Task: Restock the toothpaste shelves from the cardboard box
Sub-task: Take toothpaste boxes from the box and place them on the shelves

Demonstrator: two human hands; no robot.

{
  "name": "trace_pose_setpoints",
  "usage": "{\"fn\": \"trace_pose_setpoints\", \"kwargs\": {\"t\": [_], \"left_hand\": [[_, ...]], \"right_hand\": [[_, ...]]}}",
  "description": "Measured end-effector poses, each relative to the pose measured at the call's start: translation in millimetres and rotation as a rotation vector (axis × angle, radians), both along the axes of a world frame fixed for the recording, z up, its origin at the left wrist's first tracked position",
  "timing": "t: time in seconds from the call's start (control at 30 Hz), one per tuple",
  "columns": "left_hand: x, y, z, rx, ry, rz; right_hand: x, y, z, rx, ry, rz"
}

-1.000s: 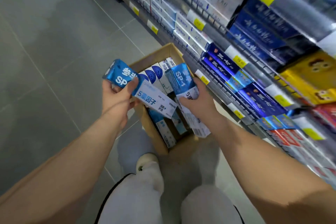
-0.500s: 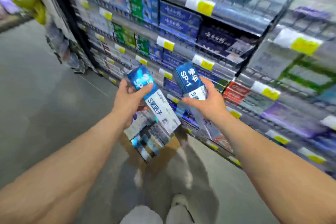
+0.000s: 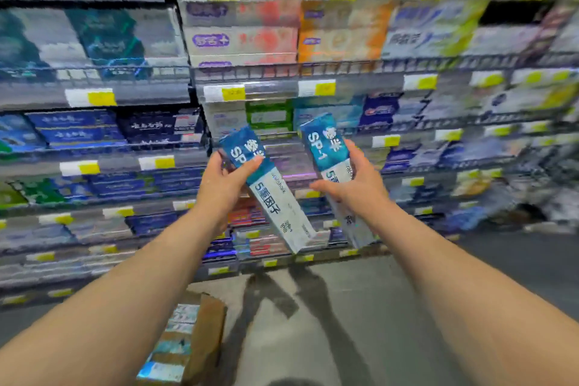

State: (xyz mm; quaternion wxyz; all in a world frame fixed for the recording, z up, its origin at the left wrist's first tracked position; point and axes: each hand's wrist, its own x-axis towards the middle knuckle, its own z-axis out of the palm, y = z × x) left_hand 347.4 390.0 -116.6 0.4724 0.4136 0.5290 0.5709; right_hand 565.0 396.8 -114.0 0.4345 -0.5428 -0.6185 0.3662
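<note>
On the head camera I face tall wire shelves [image 3: 282, 71] packed with blurred cartons, with white-and-yellow price labels [image 3: 233, 93] along every rail. Below them runs a grey floor [image 3: 376, 307] with the shadows of my arms across it. The cardboard box [image 3: 206, 334] sits on that floor at lower left, near the foot of the shelves, with blue-and-white cartons lying inside.

My left hand [image 3: 219, 188] has its fingers and thumb curled round the blue end of the first toothpaste carton [image 3: 271, 199], which slants down to the right. My right hand [image 3: 357, 188] clamps the second toothpaste carton [image 3: 324, 147] near its middle, blue end up. Both cartons hang in the air before the middle shelves, apart from each other.

Compared with half a second ago, the shelves now fill the view head-on instead of running off at an angle, the cardboard box has dropped toward the bottom edge, my shoes are out of sight, and both grips are unchanged.
</note>
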Motion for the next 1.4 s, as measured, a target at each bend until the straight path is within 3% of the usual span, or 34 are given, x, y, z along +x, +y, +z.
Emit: {"fn": "trace_pose_setpoints", "kwargs": {"t": [0.27, 0.63, 0.83, 1.07, 1.4], "left_hand": [[190, 43, 40, 0.09, -0.002, -0.225], [411, 124, 105, 0.237, -0.059, -0.201], [473, 189, 131, 0.328, -0.043, -0.178], [522, 282, 163, 0.441, -0.012, -0.149], [577, 336, 191, 0.533, -0.012, 0.011]], "right_hand": [[186, -1, 38, 0.129, -0.015, -0.208], [416, 94, 112, 0.349, -0.205, -0.242], [483, 173, 137, 0.453, -0.298, -0.268], [529, 280, 184, 0.648, -0.673, -0.357], [578, 375, 244, 0.996, -0.887, -0.302]]}}
